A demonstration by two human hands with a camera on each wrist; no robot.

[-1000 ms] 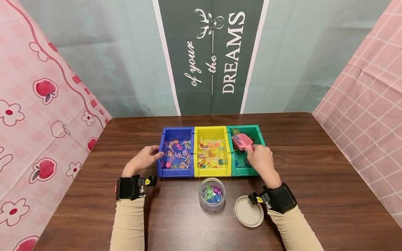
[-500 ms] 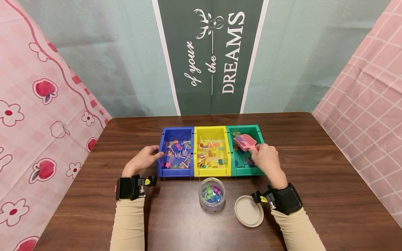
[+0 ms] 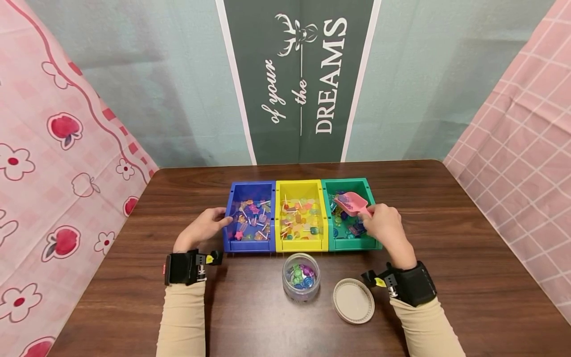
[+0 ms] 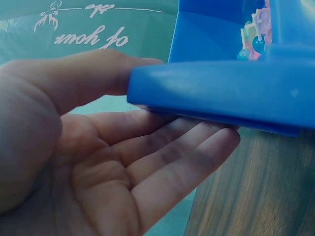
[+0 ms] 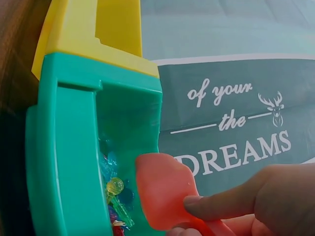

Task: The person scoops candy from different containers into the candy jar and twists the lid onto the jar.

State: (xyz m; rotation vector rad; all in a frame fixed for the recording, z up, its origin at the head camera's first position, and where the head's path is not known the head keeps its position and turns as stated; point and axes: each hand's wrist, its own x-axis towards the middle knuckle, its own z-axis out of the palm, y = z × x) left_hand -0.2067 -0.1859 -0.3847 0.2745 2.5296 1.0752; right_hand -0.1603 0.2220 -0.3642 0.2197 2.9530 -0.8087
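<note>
My left hand (image 3: 202,228) grips the left wall of the blue bin (image 4: 221,88), thumb on the upper side and fingers beneath it. Several small candy-like pieces, some on white sticks, lie inside that bin. In my right hand (image 3: 384,227) is a pink scoop (image 5: 165,189), pinched by its handle with the thumb on top. The scoop is over the green bin (image 3: 352,244), and a purple translucent piece (image 3: 344,199) shows at its front end. Below and beside it lie several translucent coloured pieces (image 5: 115,189).
Between the blue and green bins stands a yellow bin (image 3: 301,245) with more small pieces. A clear open jar (image 3: 301,293) in front of it holds several green, purple and blue pieces. A pale round lid (image 3: 354,301) lies right of the jar on the wooden table (image 3: 250,317).
My right hand has shifted to the right with the scoop, uncovering more pieces in the green bin. The left hand has stayed on the blue bin.
</note>
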